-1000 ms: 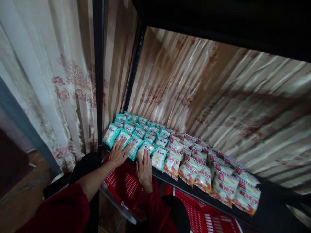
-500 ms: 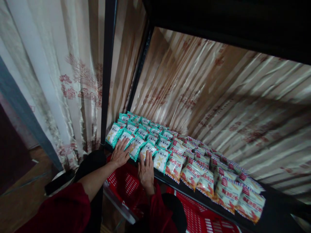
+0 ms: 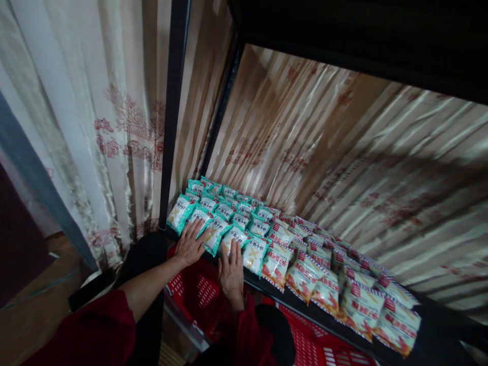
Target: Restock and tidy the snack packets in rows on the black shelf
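Pale, glossy curtain fabric (image 3: 343, 152) with reddish printed motifs hangs in deep folds across the far side, and a straight black post (image 3: 177, 101) stands at the left. Before it runs a long, flat black shelf (image 3: 450, 325), its surface dark and smooth. Below its near edge sit a red perforated plastic basket (image 3: 208, 295) at left and a second red perforated plastic basket (image 3: 305, 338) farther right.

Plump white film packets with red lettering and striped edges (image 3: 362, 305) fill the middle and right of the laid-out rows. Smaller puffed teal-and-white film packets with crimped ends (image 3: 254, 251) lie in close rows at the left end, overlapping slightly.

The two hands are well apart from each other, fingers extended and clamped on nothing. The left hand (image 3: 189, 244) rests on the near row's second teal packet from the left, its thumb side by the third; the right hand (image 3: 231, 272) has its fingertips on the fourth. Over the last second the view has swung slightly, but both hands stay at those packets and the rows keep their order, suggesting light, steadying contact.
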A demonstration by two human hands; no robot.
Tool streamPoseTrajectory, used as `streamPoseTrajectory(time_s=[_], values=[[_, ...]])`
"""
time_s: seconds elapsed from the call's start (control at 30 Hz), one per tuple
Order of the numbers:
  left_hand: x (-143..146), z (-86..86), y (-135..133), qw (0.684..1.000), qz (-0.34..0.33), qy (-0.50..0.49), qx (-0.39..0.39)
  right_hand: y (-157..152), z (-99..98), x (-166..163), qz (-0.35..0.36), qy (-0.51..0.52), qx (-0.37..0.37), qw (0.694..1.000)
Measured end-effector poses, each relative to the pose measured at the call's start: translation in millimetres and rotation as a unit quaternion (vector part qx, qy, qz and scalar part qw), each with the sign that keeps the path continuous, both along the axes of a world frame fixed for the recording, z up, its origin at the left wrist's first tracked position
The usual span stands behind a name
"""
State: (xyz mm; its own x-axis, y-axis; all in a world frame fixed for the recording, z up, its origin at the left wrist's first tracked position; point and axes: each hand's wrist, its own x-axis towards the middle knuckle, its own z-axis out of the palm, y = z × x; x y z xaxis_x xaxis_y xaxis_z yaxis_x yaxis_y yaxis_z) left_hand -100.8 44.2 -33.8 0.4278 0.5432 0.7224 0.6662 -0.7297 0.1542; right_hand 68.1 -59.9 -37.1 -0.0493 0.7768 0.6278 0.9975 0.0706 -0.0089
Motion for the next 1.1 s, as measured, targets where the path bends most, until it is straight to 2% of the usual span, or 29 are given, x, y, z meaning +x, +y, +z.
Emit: streamPoseTrajectory(time_s=[0.63, 0.87, 1.1], values=[[0, -3.1, 5, 1.0, -0.003, 0.0, -0.002, 4, -0.1, -1, -0.012, -0.001, -0.004, 1.0], [-1, 7.6, -2, 0.999, -0.024, -0.03, -0.02, 4, 1.3, 0, 0.001, 0.017, -0.004, 1.0], [9, 15.2, -12, 0.998, -0.004, -0.06, -0.019, 4, 5.1, -5, -0.032, 0.004, 0.01, 0.999]])
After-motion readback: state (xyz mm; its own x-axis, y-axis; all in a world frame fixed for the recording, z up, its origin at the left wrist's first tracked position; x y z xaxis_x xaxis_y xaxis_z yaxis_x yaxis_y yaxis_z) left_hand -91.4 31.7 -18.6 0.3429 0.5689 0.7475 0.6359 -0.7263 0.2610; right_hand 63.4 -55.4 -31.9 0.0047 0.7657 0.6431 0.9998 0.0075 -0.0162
